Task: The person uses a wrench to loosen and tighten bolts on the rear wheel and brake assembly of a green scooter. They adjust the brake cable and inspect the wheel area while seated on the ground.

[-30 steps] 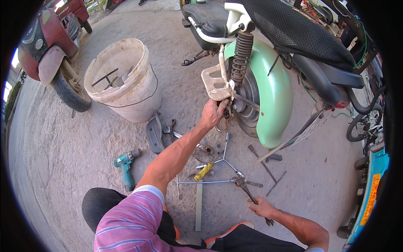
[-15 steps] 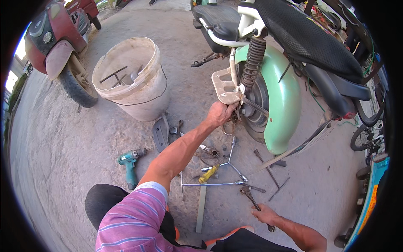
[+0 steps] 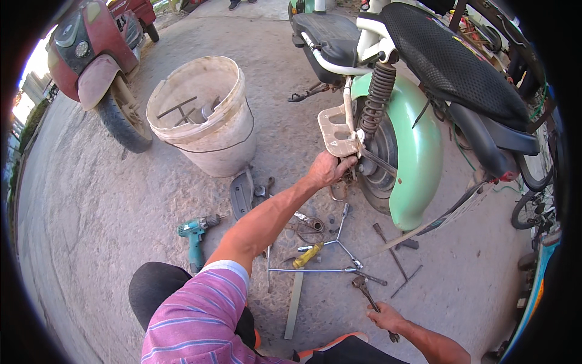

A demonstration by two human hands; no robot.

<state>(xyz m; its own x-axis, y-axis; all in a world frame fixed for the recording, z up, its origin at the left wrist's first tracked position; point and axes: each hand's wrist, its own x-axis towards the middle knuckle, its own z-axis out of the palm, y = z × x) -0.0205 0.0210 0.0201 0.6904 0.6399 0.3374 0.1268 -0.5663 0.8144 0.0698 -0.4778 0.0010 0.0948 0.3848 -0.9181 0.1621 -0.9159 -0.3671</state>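
My left hand [image 3: 330, 168] reaches forward to the rear wheel of a green scooter [image 3: 421, 151]. Its fingers are closed just under a beige metal footrest bracket [image 3: 337, 134], near the wheel hub [image 3: 377, 165]; what they grip is hidden. Above the hub stands a dark coil spring shock absorber [image 3: 379, 94]. Low at the right, my right hand [image 3: 386, 316] is closed round the handle of a metal wrench [image 3: 365, 290], whose head points away from me over the ground.
Between my arms lie a Y-shaped socket wrench [image 3: 341, 241], a yellow-handled screwdriver [image 3: 308, 256], a long rod [image 3: 312, 270] and a flat strip [image 3: 294, 306]. A teal drill [image 3: 195, 239] and white bucket [image 3: 203, 142] are left. A hammer [image 3: 397, 258] lies right; a red scooter [image 3: 91, 57] stands far left.
The whole view has shifted slightly, so the scooter and bucket appear farther right. Both hands keep their places, the left by the hub and the right on the wrench.
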